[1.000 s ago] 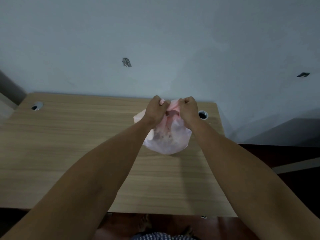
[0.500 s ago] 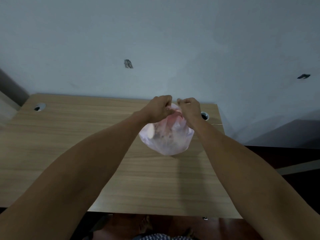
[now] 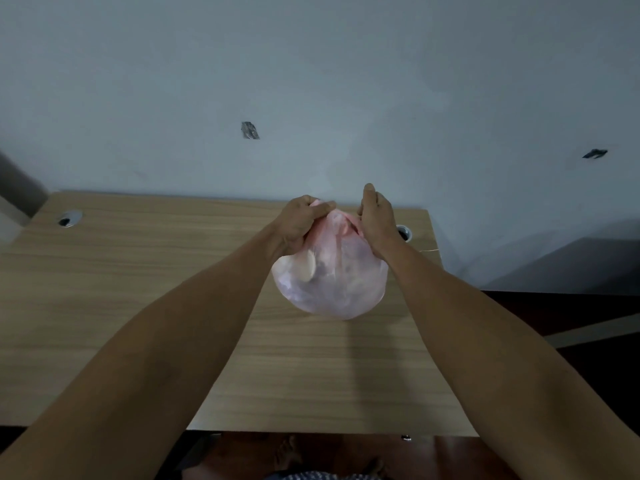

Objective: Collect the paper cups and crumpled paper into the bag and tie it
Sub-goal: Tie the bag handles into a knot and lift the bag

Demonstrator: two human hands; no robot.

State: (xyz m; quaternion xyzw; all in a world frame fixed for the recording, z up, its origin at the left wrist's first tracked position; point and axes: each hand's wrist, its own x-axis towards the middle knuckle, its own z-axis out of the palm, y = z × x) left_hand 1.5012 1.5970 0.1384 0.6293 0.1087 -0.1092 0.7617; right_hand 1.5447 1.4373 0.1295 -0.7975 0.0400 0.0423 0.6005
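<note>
Pink, thin and half see-through, the plastic bag (image 3: 329, 282) sits toward the far right part of the wooden table (image 3: 138, 278), bulging round below the two hands that reach in from the near edge. Pale rounded shapes show through its skin, one of them a disc-like form at its left side, likely a paper cup (image 3: 306, 268); the rest of the contents are too blurred to sort out. The left hand (image 3: 299, 223) is clenched round a gathered piece of the bag's top at the upper left, the plastic pinched between thumb and fingers. The right hand (image 3: 375, 220) is curled at the bag's upper right, thumb pointing up, its fingers closed against the bag's edge there, though the exact hold is hidden behind the hand. The bag's mouth lies between the two hands. A round cable hole (image 3: 403, 233) is just beside the right wrist, and another (image 3: 69, 218) lies at the far left corner.
</note>
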